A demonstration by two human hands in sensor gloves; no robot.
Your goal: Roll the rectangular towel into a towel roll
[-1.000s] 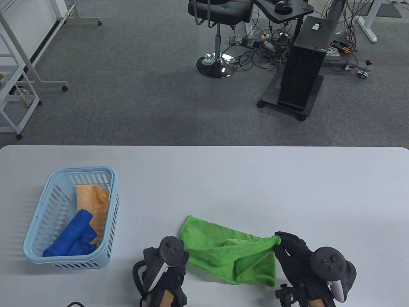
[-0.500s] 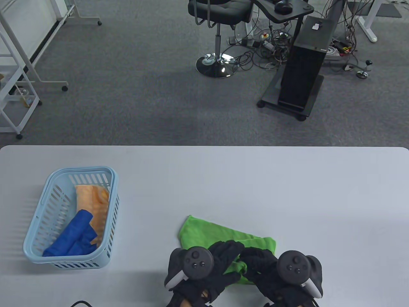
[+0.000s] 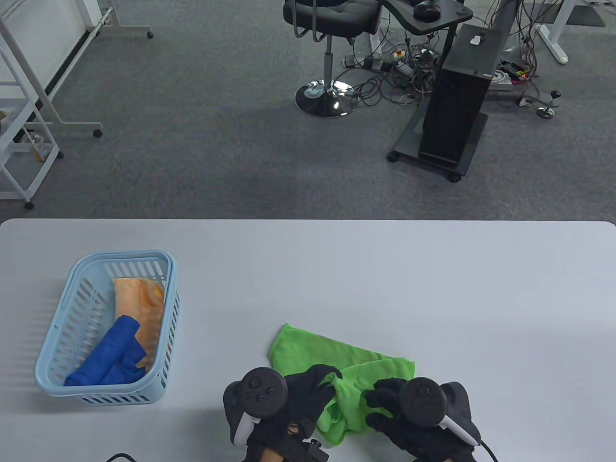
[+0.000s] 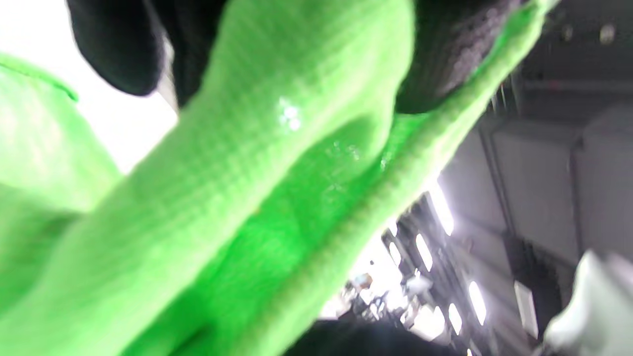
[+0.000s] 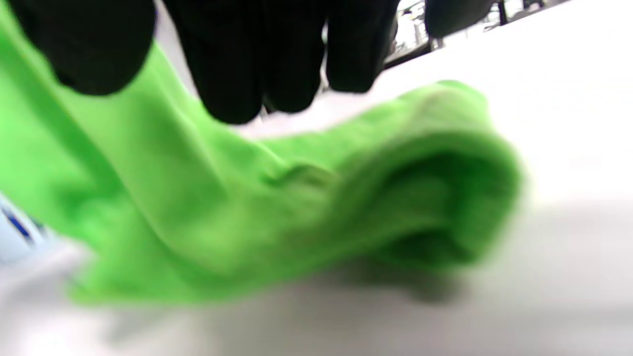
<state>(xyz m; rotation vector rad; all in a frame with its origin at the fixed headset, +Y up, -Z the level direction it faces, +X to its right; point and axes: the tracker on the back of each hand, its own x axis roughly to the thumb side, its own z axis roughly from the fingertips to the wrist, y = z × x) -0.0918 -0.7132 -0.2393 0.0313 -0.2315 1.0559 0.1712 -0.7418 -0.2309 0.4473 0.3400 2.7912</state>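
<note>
The green towel (image 3: 337, 365) lies crumpled near the front edge of the pale grey table (image 3: 433, 288), slightly right of centre, with its far left corner flat on the tabletop and its near part bunched and lifted between the two hands. The left hand (image 3: 293, 399) sits at the towel's near left side; in the left wrist view its black gloved fingers (image 4: 445, 49) are curled over a raised fold of the towel (image 4: 277, 163), with the cloth running between them, so this hand grips the towel. The right hand (image 3: 409, 409) sits at the towel's near right side, its fingertips resting on the cloth in the table view. In the right wrist view the fingers (image 5: 277, 54) hang down over the towel (image 5: 296, 207) with the thumb to one side, the cloth rising toward them; the view is blurred, and whether this hand pinches the cloth or only touches it cannot be told. In that same view the towel's right end forms a loose open fold lying on the table. A light blue plastic basket (image 3: 62, 308) stands on the table's left side, well apart from the towel, and holds an orange cloth (image 3: 142, 303) and a blue cloth (image 3: 110, 356), the blue one lying nearer the front.
</note>
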